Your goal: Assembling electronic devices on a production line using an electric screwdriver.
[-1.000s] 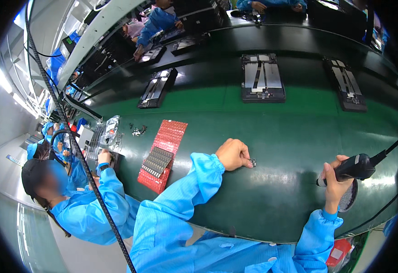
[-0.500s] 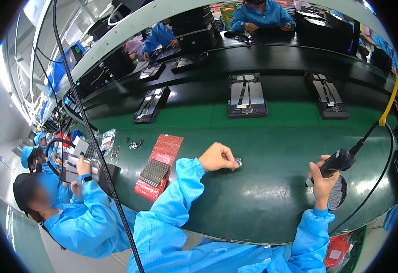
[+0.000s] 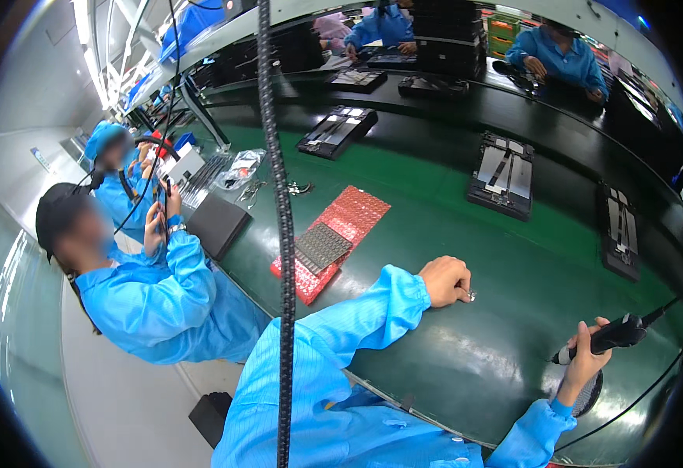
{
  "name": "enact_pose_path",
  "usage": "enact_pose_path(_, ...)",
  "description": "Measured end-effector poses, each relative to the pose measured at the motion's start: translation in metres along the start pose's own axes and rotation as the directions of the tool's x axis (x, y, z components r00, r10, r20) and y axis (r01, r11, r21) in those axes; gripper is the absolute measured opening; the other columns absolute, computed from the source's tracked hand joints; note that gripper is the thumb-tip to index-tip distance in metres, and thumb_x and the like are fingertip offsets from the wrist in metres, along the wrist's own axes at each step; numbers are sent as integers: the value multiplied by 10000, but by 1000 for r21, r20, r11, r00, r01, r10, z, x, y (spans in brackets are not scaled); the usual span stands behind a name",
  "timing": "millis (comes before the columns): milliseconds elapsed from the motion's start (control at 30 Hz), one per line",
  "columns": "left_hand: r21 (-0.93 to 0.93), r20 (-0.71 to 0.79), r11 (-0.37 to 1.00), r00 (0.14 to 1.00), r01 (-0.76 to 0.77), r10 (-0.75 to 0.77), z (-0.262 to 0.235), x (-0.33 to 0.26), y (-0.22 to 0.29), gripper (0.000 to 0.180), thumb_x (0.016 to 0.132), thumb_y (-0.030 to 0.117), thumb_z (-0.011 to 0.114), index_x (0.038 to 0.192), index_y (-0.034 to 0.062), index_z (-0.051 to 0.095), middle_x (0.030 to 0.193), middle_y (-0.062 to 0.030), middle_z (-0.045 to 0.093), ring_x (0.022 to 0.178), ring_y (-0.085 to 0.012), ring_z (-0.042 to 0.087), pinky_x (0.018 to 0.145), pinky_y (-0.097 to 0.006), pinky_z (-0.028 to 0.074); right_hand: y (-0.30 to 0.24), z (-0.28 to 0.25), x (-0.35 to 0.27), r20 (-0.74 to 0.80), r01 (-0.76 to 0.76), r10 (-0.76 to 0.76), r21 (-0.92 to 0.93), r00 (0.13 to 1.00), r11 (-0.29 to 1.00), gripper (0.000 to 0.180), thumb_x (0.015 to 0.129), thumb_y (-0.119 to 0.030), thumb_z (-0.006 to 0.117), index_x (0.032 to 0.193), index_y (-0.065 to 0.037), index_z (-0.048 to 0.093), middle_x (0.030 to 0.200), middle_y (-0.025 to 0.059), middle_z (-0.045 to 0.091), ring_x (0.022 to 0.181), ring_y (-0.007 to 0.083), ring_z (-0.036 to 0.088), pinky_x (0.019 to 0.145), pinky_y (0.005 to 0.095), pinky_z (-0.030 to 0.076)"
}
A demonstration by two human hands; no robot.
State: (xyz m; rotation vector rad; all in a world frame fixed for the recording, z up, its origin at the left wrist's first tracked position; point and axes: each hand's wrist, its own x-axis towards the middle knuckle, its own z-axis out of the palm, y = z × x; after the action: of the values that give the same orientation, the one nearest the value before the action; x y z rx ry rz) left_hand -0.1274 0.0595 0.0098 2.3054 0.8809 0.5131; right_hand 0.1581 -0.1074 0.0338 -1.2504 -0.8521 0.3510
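Note:
My left hand [image 3: 445, 281] rests low over the green table, its fingers closed in a pinch at a small silvery part [image 3: 473, 296]. The part sticks out past the fingertips, and its exact kind is too small to make out. To the right, my right hand [image 3: 585, 359] is wrapped round a black corded electric screwdriver [image 3: 621, 334], whose tip points left, above the table. Partly hidden below that hand is a round dark dish [image 3: 590, 396]. Left of my left hand, a sheet of small grey parts [image 3: 323, 248] lies on red bubble wrap [image 3: 369, 207].
Opened tablets [image 3: 504, 175] stand spaced out along the far side of the green table [image 3: 427, 226]. A black braided cable [image 3: 285, 234] hangs across the view. At left, a co-worker in a blue smock [image 3: 154, 312] sits beside a dark flat box [image 3: 218, 224]. Other people work across the table.
The view has swung left, so the table and tablets sit farther right. My hands keep their holds. The co-worker's tablet-like thing, seen flat before, is now seen nearly edge-on.

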Motion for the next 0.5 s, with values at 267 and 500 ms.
enact_pose_path(267, 249, -393, 902, 814, -353, 427, 30, -30, 3, 178, 729, 68, 696, 772, 64, 524, 848, -41, 572, 823, -230, 542, 689, -340, 425, 2, -2, -3, -9, 25, -25, -40, 1000, 999, 319, 814, -19, 650, 1093, 24, 501, 676, 23, 514, 538, 85, 477, 522, 224, 382)
enact_pose_path(500, 187, -459, 862, 733, -472, 501, 27, -26, -2, 220, 630, -45, 647, 827, 54, 635, 797, -52, 615, 723, -226, 567, 636, -343, 447, 3, -8, -3, -91, -26, 22, -39, 996, 999, 319, 799, -42, 676, 1086, -23, 539, 704, 2, 529, 548, 82, 490, 519, 221, 386)
